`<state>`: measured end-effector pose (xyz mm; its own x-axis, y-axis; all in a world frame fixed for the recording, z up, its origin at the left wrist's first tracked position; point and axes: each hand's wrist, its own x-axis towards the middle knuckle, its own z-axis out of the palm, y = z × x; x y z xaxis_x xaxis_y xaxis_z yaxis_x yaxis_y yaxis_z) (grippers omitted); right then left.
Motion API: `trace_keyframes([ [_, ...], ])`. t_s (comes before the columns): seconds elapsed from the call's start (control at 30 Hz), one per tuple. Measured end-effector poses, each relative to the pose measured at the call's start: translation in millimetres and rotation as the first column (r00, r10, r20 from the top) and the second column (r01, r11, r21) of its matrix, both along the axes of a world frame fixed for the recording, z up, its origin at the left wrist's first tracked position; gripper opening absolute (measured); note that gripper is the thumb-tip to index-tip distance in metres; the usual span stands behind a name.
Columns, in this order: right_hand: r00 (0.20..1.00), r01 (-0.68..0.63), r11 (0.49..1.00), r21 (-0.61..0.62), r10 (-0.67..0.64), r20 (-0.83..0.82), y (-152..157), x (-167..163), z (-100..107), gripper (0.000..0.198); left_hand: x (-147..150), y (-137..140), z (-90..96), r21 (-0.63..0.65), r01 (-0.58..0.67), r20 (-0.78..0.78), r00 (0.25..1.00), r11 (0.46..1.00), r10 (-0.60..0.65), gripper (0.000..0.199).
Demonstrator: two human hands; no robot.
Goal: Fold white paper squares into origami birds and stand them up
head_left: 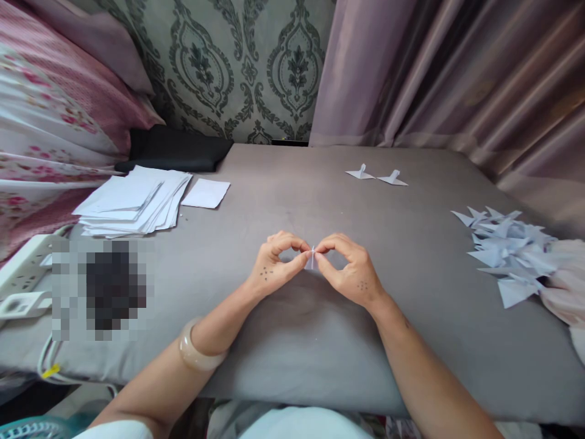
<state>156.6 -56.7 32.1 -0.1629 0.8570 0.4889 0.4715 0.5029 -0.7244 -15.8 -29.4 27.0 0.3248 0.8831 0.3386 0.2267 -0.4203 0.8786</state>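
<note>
A small folded white paper (312,263) is held upright between my two hands above the middle of the grey-covered table (283,201). My left hand (284,256) pinches its left side between thumb and forefinger. On the other side, my right hand (347,265) grips it the same way, the two sets of fingertips almost meeting. Most of the paper is hidden by the fingers, so its full folded shape does not show. A pale bangle (197,349) circles my left forearm.
Stacked white paper sheets (132,204) lie at the left, beside a single square sheet (206,192). Two folded paper birds (361,173) stand at the back. Several more form a pile (512,241) at the right. A power strip (25,265) and a blurred-out object (114,285) are at the left edge.
</note>
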Motion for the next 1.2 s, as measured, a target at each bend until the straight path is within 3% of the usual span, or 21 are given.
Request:
trace_keyframes([
  [0.3, 1.0, -0.014, 0.998, 0.064, 0.015, -0.014, 1, -2, -3, 0.012, 0, 0, -4.5, -0.012, -0.004, 0.046, 0.999, 1.0, 0.005, 0.005],
  [0.53, 0.995, -0.019, 1.0, 0.021, 0.02, -0.093, 0, -3, 0, 0.014, 0, 1, -6.3, 0.033, -0.005, 0.101, 0.995, 0.999, 0.002, 0.006],
  [0.7, 0.987, -0.035, 0.998, -0.047, 0.028, -0.157, 0, -5, 0, 0.012, -1, 0, -9.0, -0.085, 0.077, 0.168, 0.984, 0.993, -0.062, 0.007],
  [0.93, 0.971, 0.028, 0.985, -0.169, -0.067, -0.231, -3, -7, -5, 0.005, 2, 1, -9.0, -0.199, -0.003, 0.284, 0.957, 0.98, 0.06, 0.009],
  [1.07, 0.985, -0.017, 0.99, -0.142, -0.008, -0.172, -3, -9, -2, 0.01, 3, 1, -9.4, -0.263, -0.04, 0.346, 0.929, 0.964, 0.133, 0.01],
  [1.2, 0.99, 0.056, 0.997, -0.056, -0.063, -0.13, -3, -13, -1, 0.006, 4, 1, -11.0, -0.276, -0.036, 0.363, 0.922, 0.96, 0.138, 0.01],
])
